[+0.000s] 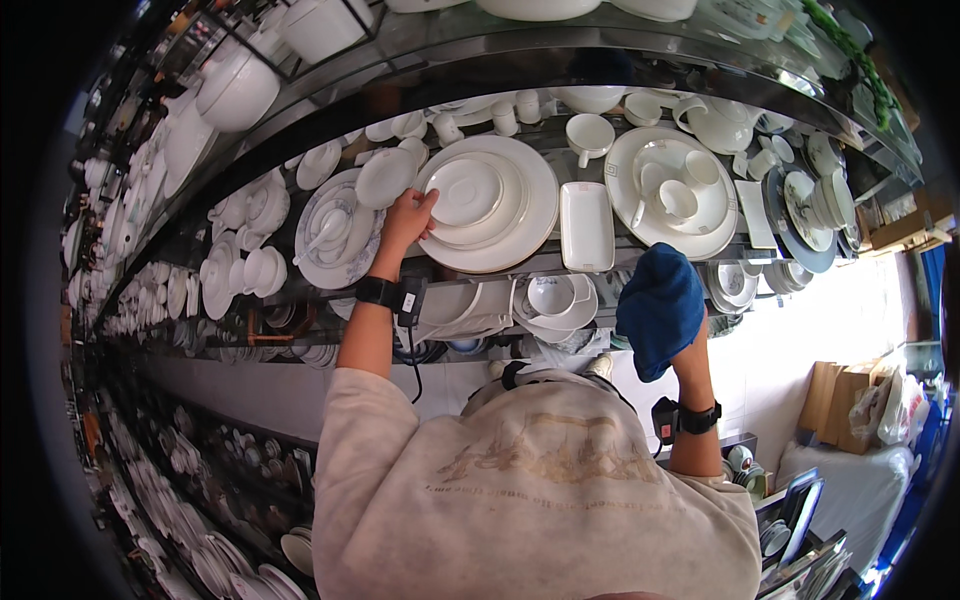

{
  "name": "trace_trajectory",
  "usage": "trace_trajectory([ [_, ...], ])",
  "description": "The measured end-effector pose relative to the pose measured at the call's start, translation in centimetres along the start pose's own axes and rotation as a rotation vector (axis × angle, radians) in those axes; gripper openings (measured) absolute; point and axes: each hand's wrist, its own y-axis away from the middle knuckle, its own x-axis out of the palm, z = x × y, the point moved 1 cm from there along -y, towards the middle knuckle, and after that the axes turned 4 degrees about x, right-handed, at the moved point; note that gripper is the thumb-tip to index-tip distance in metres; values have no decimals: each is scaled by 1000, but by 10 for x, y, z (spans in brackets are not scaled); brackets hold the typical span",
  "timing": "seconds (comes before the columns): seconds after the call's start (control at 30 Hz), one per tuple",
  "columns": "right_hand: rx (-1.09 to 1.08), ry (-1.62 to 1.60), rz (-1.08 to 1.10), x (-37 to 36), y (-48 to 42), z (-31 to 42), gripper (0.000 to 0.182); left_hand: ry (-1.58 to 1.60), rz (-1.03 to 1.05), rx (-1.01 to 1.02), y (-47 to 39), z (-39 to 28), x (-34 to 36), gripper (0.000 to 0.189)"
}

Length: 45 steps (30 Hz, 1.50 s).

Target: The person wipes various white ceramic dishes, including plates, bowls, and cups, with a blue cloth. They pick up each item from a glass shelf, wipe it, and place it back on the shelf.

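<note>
My left hand (409, 219) is between a round white dish (386, 178) and a stack of white plates, its fingertips by the rim of the top saucer (465, 192). Whether it grips either is not clear. Under the stack lies a large white plate with a thin rim line (536, 225). My right hand is mostly hidden in a bunched blue cloth (661, 311), in front of another large plate (671, 238) that carries cups and a spoon. Between the two large plates lies a rectangular white dish (587, 226). A blue-patterned plate (319, 268) rests left of my left hand.
A dark-edged upper glass shelf (600, 60) with more crockery overhangs the back. A white teapot (720, 124) stands at the back right, shakers (504, 118) at the back. Below the shelf edge is a cup with saucer (551, 295). Cardboard (844, 405) stands on the right; crockery shelves line the lower left.
</note>
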Motion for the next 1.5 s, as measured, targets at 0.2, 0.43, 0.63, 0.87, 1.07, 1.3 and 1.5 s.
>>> trace_trajectory([
  [0.2,-25,25,-33,-12,11,-19,50,-30,-36,74,-8,8,7,26],
  [0.43,56,-28,-22,-20,16,-25,55,125,-78,136,-12,12,0,18],
  [0.63,5,-5,75,-15,1,-13,54,69,-77,271,12,-16,-14,15],
  [0.87,-238,-172,232,41,-32,-66,50,-148,184,501,113,-109,16,19],
  [1.07,-276,-321,252,42,-34,-12,59,-34,338,634,157,-137,38,16],
  [1.3,-176,-288,-21,43,-34,-2,60,247,454,307,161,-118,68,22],
  [1.5,-178,-166,27,19,-25,11,60,110,783,293,156,-131,58,29],
])
